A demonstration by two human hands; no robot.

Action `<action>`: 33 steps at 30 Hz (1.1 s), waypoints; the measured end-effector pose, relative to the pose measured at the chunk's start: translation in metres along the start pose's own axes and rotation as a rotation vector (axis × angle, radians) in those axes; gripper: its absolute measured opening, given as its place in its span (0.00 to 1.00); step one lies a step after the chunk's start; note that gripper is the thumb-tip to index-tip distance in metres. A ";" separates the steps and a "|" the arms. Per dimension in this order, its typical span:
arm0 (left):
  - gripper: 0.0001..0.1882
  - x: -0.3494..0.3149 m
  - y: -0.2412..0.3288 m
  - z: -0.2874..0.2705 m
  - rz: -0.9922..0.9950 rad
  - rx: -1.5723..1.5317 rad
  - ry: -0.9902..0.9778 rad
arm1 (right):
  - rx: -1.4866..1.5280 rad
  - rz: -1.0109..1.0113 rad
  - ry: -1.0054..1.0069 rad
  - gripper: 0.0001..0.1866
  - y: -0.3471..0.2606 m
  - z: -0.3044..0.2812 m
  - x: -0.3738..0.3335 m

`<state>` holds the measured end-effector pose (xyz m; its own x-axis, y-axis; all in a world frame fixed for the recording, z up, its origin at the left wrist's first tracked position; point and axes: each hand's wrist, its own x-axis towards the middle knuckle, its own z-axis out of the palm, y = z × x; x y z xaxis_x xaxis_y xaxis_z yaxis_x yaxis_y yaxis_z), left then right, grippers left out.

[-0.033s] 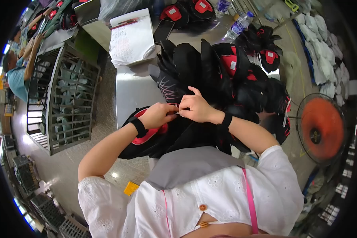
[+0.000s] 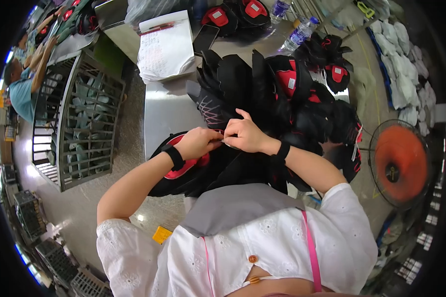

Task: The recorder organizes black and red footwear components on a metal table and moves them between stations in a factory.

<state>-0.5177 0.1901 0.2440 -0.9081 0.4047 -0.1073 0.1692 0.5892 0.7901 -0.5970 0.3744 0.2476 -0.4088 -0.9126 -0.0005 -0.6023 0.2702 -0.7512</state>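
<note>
Close together over the table's front edge, both my hands meet fingertip to fingertip. My left hand [image 2: 198,144] is closed in a pinch just above a black shoe upper [image 2: 162,174] with a red lining. Opposite it, my right hand [image 2: 245,134] pinches thumb against finger, with one finger raised. Something small and pale shows between the fingertips; its kind is too small to tell. Directly beyond my hands stands a bunch of black shoe uppers [image 2: 228,74], one with crisscross pinkish stitching [image 2: 210,111]. More black material lies under my hands, partly hidden by them.
On the metal table [image 2: 166,111] lie a notepad [image 2: 164,52] with pens and a dark phone [image 2: 206,38]. Water bottles [image 2: 300,34] and more black-and-red uppers [image 2: 216,17] are farther back. A slatted crate [image 2: 86,126] stands left, an orange fan [image 2: 399,161] right. Another person [image 2: 22,96] is at far left.
</note>
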 end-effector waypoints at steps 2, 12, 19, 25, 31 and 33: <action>0.09 0.002 -0.009 0.004 -0.025 0.017 -0.008 | 0.051 0.083 -0.105 0.04 0.006 -0.002 0.001; 0.06 0.012 -0.017 0.014 -0.054 -0.052 0.058 | 0.349 0.095 -0.097 0.05 0.017 -0.001 -0.005; 0.08 0.017 -0.012 0.017 0.053 -0.025 0.126 | 0.361 0.029 -0.076 0.05 0.015 -0.009 -0.012; 0.08 0.001 -0.012 0.008 -0.281 -0.186 0.116 | 0.581 -0.008 -0.154 0.07 -0.002 -0.045 -0.017; 0.08 -0.026 -0.006 0.011 -0.446 -0.310 0.277 | 0.122 0.147 0.324 0.08 0.062 -0.093 -0.069; 0.08 -0.011 -0.002 0.009 -0.453 -0.286 0.222 | -0.042 0.204 0.592 0.09 0.093 -0.116 -0.103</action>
<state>-0.5050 0.1904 0.2382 -0.9296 -0.0189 -0.3681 -0.3376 0.4443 0.8298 -0.6906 0.5287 0.2544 -0.8215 -0.5202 0.2334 -0.4934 0.4435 -0.7482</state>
